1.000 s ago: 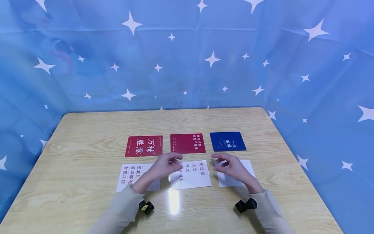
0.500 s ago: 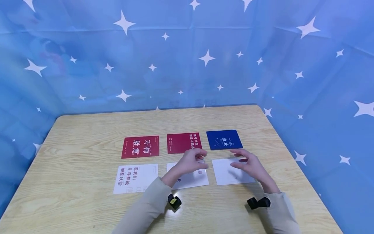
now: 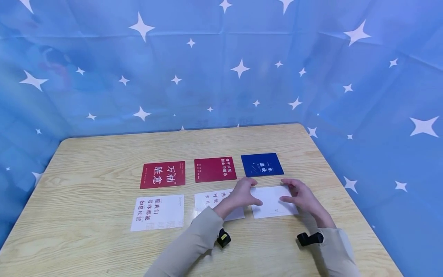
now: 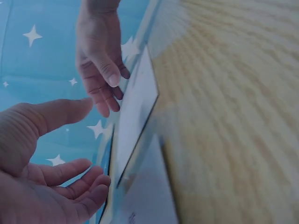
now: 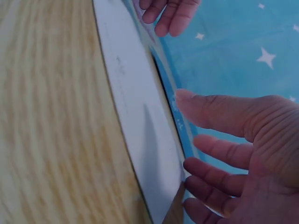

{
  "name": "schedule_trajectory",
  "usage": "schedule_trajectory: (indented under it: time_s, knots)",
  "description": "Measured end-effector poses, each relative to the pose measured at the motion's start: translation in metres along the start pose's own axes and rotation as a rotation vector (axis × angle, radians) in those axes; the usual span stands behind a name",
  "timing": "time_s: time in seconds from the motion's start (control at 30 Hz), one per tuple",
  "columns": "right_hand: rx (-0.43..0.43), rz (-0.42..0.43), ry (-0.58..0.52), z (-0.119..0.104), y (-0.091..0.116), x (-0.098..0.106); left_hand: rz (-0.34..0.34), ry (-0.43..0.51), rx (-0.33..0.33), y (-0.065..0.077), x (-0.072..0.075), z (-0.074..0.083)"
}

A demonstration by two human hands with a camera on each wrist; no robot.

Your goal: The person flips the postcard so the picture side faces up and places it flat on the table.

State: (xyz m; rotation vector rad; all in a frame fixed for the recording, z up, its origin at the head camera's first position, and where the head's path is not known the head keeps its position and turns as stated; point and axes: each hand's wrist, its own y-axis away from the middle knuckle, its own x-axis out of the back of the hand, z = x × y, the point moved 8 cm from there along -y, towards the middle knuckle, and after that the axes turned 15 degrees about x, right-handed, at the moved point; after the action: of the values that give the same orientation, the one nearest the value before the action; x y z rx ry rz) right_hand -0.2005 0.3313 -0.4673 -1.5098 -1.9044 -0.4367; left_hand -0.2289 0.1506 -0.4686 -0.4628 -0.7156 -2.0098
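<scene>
A nearly blank white card [image 3: 273, 204] lies flat at the right end of the front row, between my two hands. My left hand [image 3: 240, 194] is at its left edge, thumb and fingers apart, overlapping the middle white card [image 3: 206, 200]. My right hand [image 3: 303, 198] is at its right edge, fingers loosely bent and thumb over the card. In the right wrist view the fingertips [image 5: 189, 184] come right up to the white card [image 5: 135, 107]. The left wrist view shows nothing between the left thumb and fingers [image 4: 88, 186]. Neither hand grips anything.
Behind lie a blue card [image 3: 262, 164], a red card [image 3: 212, 171] in the middle and another red card [image 3: 162, 175] at left. A white card with red characters [image 3: 155, 211] is front left. The wooden table [image 3: 86, 215] meets a blue starry cloth [image 3: 207, 50].
Both hands have moved right, the left one farther, from between the left and middle white cards to the right white card. The view has shifted slightly; the cards have stayed in place.
</scene>
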Motion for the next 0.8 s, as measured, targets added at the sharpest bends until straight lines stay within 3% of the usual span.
schedule_trajectory:
  time_s: [0.27,0.57,0.8]
  knots:
    - [0.055,-0.029,0.134,0.003,-0.006,-0.001,-0.004,-0.046,0.052,-0.004,-0.008,-0.003]
    - [0.112,-0.099,0.194,0.002,-0.02,0.0,0.094,-0.131,-0.008,-0.007,-0.008,0.001]
    - [0.091,-0.158,0.209,-0.001,-0.028,-0.002,0.098,-0.171,0.004,-0.007,-0.01,0.003]
